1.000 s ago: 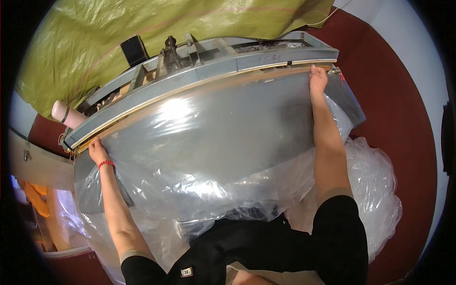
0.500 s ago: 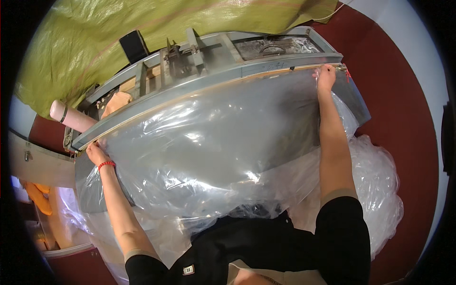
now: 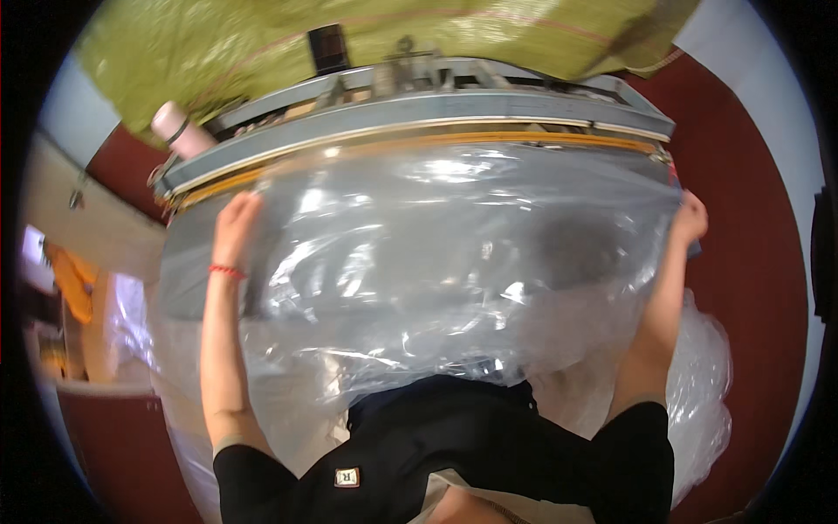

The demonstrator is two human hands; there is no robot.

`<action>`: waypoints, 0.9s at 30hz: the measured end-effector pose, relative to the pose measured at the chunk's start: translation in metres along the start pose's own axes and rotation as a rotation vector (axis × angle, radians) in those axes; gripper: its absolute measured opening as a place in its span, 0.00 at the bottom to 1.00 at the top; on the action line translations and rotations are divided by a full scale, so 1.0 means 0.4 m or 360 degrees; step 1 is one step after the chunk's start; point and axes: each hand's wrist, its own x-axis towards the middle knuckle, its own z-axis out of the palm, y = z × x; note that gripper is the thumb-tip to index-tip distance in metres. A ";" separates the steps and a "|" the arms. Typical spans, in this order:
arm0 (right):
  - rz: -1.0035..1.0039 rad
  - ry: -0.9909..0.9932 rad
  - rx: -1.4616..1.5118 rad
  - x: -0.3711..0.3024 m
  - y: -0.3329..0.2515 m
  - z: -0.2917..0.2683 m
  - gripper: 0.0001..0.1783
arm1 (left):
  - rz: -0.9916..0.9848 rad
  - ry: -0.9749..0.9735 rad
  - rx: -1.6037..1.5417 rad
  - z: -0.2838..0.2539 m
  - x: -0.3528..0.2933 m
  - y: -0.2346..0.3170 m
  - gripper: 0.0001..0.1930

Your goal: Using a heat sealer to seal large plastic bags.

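A wide sheet of clear plastic film [image 3: 410, 253] stretches between my hands over a grey surface. At its upper left corner my left hand [image 3: 237, 223], with a red bead bracelet on the wrist, is closed on the film; motion blurs the fingers. My right hand [image 3: 692, 217] pinches the film's upper right corner, out beyond the end of the long grey metal frame [image 3: 419, 112]. Along the front of that frame runs an orange-brown strip [image 3: 489, 137], and the film's far edge lies close to it. Both hands are on the near side of the strip, apart from it.
A pink bottle [image 3: 182, 131] lies at the frame's left end. Behind the frame stand a dark phone-like slab [image 3: 328, 49] and a yellow-green woven sheet [image 3: 489, 26]. Bunched clear film [image 3: 703, 393] hangs at the right above a dark red floor [image 3: 742, 218].
Both hands have come away from the frame's front edge toward me, the right one also outward. The film has come with them. More of the orange-brown strip shows, and the view has shifted.
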 end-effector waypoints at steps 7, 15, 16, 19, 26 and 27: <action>-0.0344 -0.0559 0.0818 -0.148 -0.530 -0.107 0.12 | 0.0000 -0.0286 -0.0498 0.119 -0.128 0.189 0.08; -0.1134 -0.1752 0.2001 -0.526 -1.030 -0.150 0.13 | 0.0027 -0.0411 -0.0431 0.089 -0.222 0.265 0.06; -0.1142 -0.2062 0.2087 -0.542 -1.042 -0.134 0.12 | 0.0127 -0.0423 -0.0447 0.086 -0.226 0.262 0.05; -0.0967 -0.2437 0.2217 -0.594 -1.048 -0.120 0.10 | 0.0530 -0.0305 -0.0211 0.071 -0.228 0.255 0.04; 0.0449 -0.3048 0.2420 -0.676 -1.072 -0.178 0.09 | 0.1377 0.0544 0.0774 0.109 -0.220 0.222 0.09; 0.0393 -0.3091 0.2395 -0.682 -1.084 -0.179 0.10 | 0.1261 0.0519 0.0938 0.109 -0.217 0.208 0.09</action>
